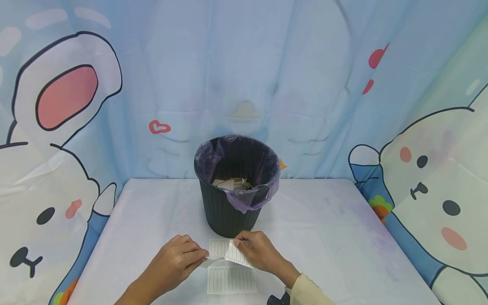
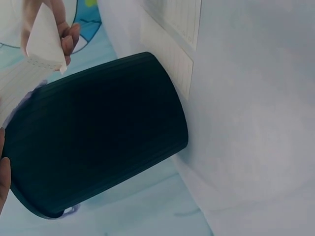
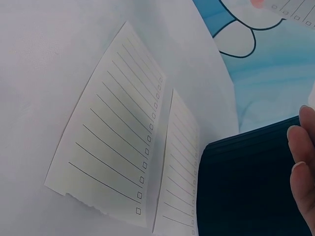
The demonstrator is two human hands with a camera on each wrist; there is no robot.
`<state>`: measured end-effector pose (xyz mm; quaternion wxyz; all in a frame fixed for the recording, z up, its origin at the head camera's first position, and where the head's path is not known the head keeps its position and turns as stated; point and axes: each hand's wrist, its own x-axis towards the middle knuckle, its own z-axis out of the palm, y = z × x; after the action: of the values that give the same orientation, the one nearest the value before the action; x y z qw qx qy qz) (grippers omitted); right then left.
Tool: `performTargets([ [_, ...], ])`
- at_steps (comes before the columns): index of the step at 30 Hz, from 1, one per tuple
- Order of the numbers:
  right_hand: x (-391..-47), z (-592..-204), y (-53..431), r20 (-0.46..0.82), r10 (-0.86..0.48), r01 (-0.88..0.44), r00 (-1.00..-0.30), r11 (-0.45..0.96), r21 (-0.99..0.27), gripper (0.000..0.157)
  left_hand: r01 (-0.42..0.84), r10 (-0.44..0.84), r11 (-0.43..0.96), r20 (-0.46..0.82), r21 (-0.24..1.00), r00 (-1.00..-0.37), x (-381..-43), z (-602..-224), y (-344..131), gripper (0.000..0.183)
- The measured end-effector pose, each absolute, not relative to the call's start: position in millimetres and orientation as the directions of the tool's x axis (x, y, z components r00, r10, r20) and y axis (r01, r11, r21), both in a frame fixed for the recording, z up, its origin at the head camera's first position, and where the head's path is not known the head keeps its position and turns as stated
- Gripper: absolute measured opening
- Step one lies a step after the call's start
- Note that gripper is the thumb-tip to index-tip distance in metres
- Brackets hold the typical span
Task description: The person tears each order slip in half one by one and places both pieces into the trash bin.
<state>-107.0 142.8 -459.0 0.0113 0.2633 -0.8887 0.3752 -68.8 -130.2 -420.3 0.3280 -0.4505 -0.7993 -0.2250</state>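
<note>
My left hand (image 1: 177, 260) pinches the left end of a lined paper slip, its fingertips close together in the head view. The slip's other end (image 1: 238, 255) is gripped by my right hand (image 1: 263, 252), between thumb and fingers. In the left wrist view the held slip (image 2: 15, 83) bends up into a folded flap (image 2: 45, 39) at the right hand. Beneath the hands, a lined sheet with small checkboxes (image 3: 106, 132) lies flat on the table, one short edge ragged. A second lined sheet (image 3: 179, 167) lies beside it, nearer the bin.
A dark ribbed bin (image 1: 228, 216) stands upright just beyond the hands. Its purple plastic liner (image 1: 272, 186) folds over the rim, and paper scraps (image 1: 228, 184) lie inside. The white-covered table (image 1: 324, 237) meets a cartoon-printed curtain (image 1: 244, 63) at the back and sides.
</note>
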Motion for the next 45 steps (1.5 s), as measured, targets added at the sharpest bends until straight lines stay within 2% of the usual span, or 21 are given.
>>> performTargets([
  [24, -108.1, -461.9, 147.0, 0.298, -0.44, -0.518, -0.847, 0.562, -0.645, 0.01, 0.872, 0.574, 0.486, 0.733, 0.055, -0.366, -69.0, -417.0, -128.8, 0.025],
  [36, -106.5, -459.1, 148.1, 0.282, -0.443, -0.508, -0.851, 0.562, -0.652, 0.01, 0.874, 0.578, 0.483, 0.733, 0.05, -0.36, -68.4, -414.2, -128.0, 0.026],
  [45, -107.0, -460.2, 149.5, 0.279, -0.435, -0.502, -0.856, 0.572, -0.648, 0.01, 0.874, 0.585, 0.484, 0.732, 0.031, -0.35, -69.4, -412.6, -127.9, 0.02],
])
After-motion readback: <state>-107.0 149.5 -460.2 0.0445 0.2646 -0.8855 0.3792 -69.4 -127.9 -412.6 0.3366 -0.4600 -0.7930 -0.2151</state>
